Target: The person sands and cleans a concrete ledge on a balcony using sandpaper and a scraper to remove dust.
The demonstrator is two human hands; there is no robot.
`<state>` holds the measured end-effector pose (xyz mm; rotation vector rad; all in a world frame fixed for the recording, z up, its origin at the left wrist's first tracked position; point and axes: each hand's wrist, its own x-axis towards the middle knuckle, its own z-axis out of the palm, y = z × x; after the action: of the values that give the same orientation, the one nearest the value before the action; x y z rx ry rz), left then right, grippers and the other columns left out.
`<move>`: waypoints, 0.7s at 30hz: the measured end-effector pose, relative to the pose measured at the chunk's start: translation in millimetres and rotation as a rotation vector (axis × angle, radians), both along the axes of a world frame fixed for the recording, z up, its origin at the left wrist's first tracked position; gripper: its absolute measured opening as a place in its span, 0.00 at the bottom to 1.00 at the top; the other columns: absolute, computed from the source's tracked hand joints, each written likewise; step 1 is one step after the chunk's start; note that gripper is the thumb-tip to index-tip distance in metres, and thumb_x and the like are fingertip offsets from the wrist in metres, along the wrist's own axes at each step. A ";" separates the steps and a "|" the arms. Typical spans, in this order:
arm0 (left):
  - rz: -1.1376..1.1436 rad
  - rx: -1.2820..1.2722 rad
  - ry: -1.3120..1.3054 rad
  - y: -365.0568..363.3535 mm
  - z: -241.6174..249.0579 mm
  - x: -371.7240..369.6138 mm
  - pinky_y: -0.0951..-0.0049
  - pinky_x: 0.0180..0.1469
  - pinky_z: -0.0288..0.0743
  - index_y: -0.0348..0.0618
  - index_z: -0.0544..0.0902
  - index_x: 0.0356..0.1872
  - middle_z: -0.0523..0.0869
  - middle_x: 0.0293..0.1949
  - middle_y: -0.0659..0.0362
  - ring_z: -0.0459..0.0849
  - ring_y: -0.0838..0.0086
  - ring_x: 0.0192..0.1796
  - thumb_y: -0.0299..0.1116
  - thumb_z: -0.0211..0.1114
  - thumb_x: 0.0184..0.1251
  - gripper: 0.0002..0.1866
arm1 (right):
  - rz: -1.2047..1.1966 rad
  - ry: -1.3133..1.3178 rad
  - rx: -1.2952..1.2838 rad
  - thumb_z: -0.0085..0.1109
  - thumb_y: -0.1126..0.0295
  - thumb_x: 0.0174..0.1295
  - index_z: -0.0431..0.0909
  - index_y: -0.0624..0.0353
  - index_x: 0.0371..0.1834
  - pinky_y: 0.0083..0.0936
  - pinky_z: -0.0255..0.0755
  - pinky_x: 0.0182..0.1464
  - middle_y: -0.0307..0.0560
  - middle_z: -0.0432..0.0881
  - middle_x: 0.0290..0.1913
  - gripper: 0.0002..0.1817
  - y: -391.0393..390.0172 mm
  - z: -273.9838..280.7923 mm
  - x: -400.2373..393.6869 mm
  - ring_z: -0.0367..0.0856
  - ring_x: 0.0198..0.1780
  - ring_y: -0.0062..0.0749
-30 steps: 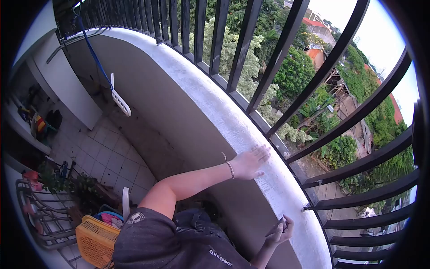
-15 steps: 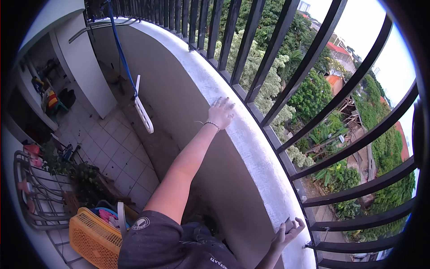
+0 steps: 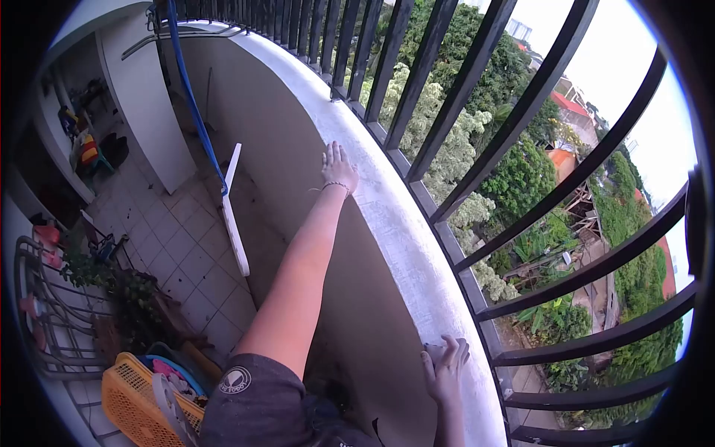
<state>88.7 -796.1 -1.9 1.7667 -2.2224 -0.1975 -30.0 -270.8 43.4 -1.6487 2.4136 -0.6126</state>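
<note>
My left hand (image 3: 339, 165) lies flat at the inner edge of the white-topped wall ledge (image 3: 387, 216), fingers stretched out and pale with dust. A bracelet circles its wrist. Lower right, my right hand (image 3: 447, 365) is over the same ledge with its fingers bent. Between its thumb and fingers shows the edge of a small dark flat piece (image 3: 433, 346), mostly hidden by the hand. The ledge's top is streaked white and curves away along the balcony.
Black railing bars (image 3: 514, 112) rise along the ledge's outer side, with trees beyond. A white hanger-like piece (image 3: 234, 223) dangles from a blue strap (image 3: 190, 97). On the left are a yellow laundry basket (image 3: 141, 398), a metal rack (image 3: 52, 298), plants (image 3: 138, 298) and a tiled floor (image 3: 186, 216).
My left hand has slid to the ledge's inner edge. My right hand has shifted up and left in view, and the dark piece is now more hidden. The view has turned slightly.
</note>
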 end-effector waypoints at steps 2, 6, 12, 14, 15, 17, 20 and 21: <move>0.028 -0.004 0.022 -13.6 -0.8 2.7 0.56 0.86 0.33 0.32 0.51 0.83 0.43 0.86 0.48 0.38 0.59 0.87 0.49 0.50 0.79 0.41 | 0.036 0.059 0.027 0.66 0.59 0.66 0.63 0.54 0.69 0.54 0.54 0.67 0.58 0.67 0.56 0.32 -33.7 4.5 -0.2 0.65 0.60 0.55; 0.066 0.000 0.064 -39.4 2.6 9.2 0.54 0.86 0.33 0.31 0.49 0.82 0.42 0.86 0.47 0.37 0.57 0.87 0.48 0.51 0.79 0.41 | 0.139 0.150 0.088 0.61 0.55 0.70 0.63 0.47 0.77 0.53 0.49 0.71 0.59 0.65 0.68 0.34 -87.6 10.6 2.4 0.59 0.73 0.54; 0.074 -0.040 0.192 -46.9 -2.9 9.5 0.50 0.86 0.35 0.29 0.49 0.82 0.41 0.86 0.46 0.37 0.53 0.87 0.43 0.52 0.79 0.40 | 0.280 0.200 0.200 0.48 0.52 0.77 0.53 0.42 0.86 0.53 0.44 0.79 0.52 0.45 0.87 0.36 -174.7 16.8 7.3 0.41 0.87 0.53; 0.071 -0.067 0.223 -49.1 -6.3 8.9 0.50 0.85 0.36 0.29 0.49 0.82 0.41 0.86 0.46 0.38 0.52 0.87 0.42 0.53 0.79 0.40 | 0.327 0.195 0.191 0.44 0.52 0.78 0.52 0.42 0.86 0.53 0.45 0.81 0.51 0.43 0.88 0.35 -206.5 18.8 9.4 0.40 0.87 0.53; 0.069 -0.066 0.213 -48.5 -5.2 8.7 0.50 0.85 0.36 0.30 0.49 0.82 0.41 0.86 0.46 0.38 0.52 0.87 0.42 0.53 0.80 0.40 | 0.348 0.201 0.171 0.42 0.52 0.79 0.52 0.43 0.86 0.53 0.45 0.81 0.51 0.43 0.88 0.34 -223.0 16.4 10.8 0.40 0.87 0.53; 0.064 -0.065 0.194 -45.4 -1.4 8.8 0.50 0.85 0.36 0.30 0.49 0.82 0.41 0.86 0.46 0.38 0.52 0.87 0.42 0.53 0.80 0.40 | 0.378 0.209 0.128 0.40 0.53 0.79 0.51 0.44 0.86 0.53 0.45 0.82 0.52 0.44 0.88 0.34 -256.7 9.4 13.0 0.40 0.87 0.54; 0.059 -0.084 0.205 -52.0 -6.9 11.0 0.49 0.85 0.38 0.31 0.50 0.82 0.42 0.86 0.47 0.38 0.51 0.87 0.42 0.51 0.81 0.38 | 0.386 0.206 0.056 0.37 0.54 0.79 0.50 0.47 0.86 0.51 0.45 0.83 0.52 0.45 0.87 0.34 -310.4 -2.2 11.5 0.40 0.87 0.54; 0.051 -0.080 0.210 -51.6 -9.5 10.6 0.49 0.85 0.38 0.32 0.50 0.82 0.43 0.86 0.47 0.39 0.51 0.87 0.42 0.51 0.81 0.38 | 0.375 0.195 0.041 0.37 0.54 0.79 0.50 0.48 0.86 0.50 0.45 0.83 0.52 0.45 0.87 0.34 -324.9 -5.6 10.6 0.41 0.87 0.53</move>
<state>99.3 -847.7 -11.5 1.6759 -2.0085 -0.2660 -19.4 -595.7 37.7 -2.1543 2.1262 -0.3536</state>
